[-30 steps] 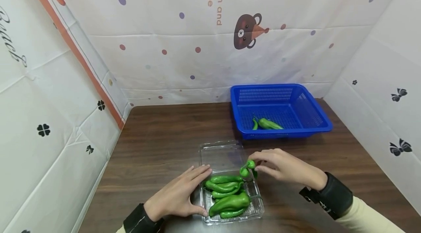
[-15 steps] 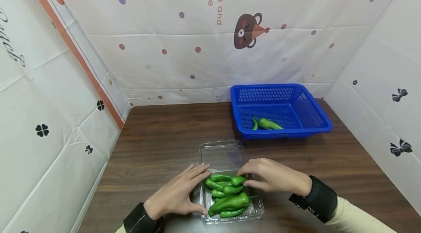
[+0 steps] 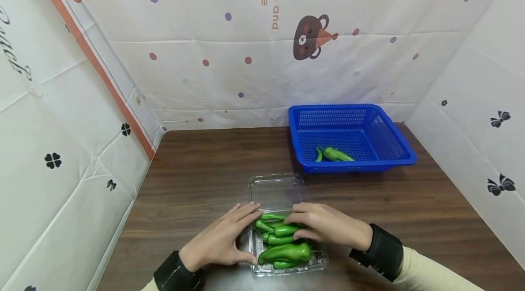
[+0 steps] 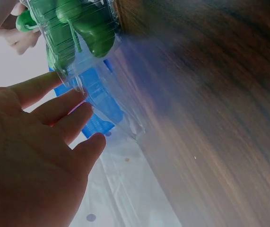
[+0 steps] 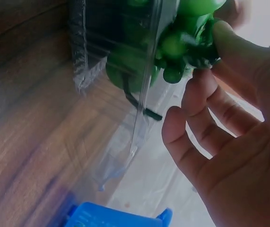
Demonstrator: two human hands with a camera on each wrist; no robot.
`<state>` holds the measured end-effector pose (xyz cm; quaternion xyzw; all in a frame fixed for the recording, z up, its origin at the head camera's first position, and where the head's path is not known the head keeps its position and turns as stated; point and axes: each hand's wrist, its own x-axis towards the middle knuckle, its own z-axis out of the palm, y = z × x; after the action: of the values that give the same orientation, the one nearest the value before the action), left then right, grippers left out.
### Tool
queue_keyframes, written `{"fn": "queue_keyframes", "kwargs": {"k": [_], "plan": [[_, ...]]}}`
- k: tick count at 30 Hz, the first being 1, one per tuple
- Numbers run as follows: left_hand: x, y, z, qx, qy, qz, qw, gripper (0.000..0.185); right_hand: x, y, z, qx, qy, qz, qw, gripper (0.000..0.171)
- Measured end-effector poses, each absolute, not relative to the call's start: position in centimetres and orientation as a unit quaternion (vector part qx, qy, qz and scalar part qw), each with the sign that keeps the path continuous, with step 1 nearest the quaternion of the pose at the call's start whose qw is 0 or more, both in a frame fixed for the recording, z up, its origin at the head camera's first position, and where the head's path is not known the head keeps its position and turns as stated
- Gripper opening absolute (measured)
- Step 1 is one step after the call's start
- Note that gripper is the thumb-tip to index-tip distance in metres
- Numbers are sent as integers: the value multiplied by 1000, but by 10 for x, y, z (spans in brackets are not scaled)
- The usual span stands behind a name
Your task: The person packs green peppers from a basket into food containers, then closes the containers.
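Peppers (image 3: 285, 231), green and shiny, are pinched between the thumb and the fingers of the right hand (image 3: 328, 222), in a clear plastic box (image 3: 319, 260); how many are in this pinch, I cannot tell. To the left of this grip, the left hand (image 3: 221, 241) holds nothing: its fingers are extended and touch the side of the box. On the near side of the grip, a large pepper (image 3: 285, 252) lies in the same box. Beyond the grip, the transparent lid (image 3: 276, 190) is folded back above the brown table (image 3: 205, 172). Farther off, to the right, stands a blue basket (image 3: 357, 164), which contains two other peppers (image 3: 337, 154).
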<state>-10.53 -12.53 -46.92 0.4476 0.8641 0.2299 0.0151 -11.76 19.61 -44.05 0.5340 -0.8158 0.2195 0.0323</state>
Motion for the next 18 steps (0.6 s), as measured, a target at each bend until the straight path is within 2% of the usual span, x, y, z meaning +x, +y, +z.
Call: {"fn": "queue_keyframes", "kwargs": {"k": [6,18], "plan": [[-105,-126,-470,450,863,230,8,109,-115,193,-448,538,-814,216,33,35],[-105,-127,-471,448,864,230,14,108,-113,192,-448,529,-823,204,29,33]]}}
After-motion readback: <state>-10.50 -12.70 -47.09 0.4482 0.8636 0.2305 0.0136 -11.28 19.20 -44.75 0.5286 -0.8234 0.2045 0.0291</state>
